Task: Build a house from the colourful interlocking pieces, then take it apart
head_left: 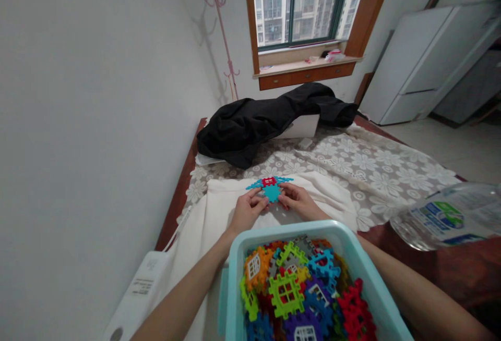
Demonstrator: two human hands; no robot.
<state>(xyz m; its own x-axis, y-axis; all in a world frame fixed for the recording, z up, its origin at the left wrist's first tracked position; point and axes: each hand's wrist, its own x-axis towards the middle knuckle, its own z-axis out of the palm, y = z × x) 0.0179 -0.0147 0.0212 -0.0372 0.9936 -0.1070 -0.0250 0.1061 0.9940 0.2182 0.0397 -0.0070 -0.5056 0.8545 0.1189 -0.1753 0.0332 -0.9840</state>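
- Over the white cloth point(221, 203), just beyond the bin point(282, 230), the blue piece point(272, 193) is held against the red piece point(269, 181), which is flanked by blue strips point(254, 185).
- The left edge of the blue piece is pinched by the left hand point(250, 206), its fingers curled nearly closed; the right edge is gripped likewise by the right hand point(299, 200).
- Whether the joint is fully meshed cannot be told; if it is misaligned, the pieces could be popped apart under pressure.
- The strips, unsupported by either hand, could be worked loose if the middle is pushed unevenly.
- Little firm backing may be given by the soft cloth, so the pieces could be tilted when pressed.
- By the forearms point(195, 281), the bin could be nudged and loose pieces point(305, 307) spilled.
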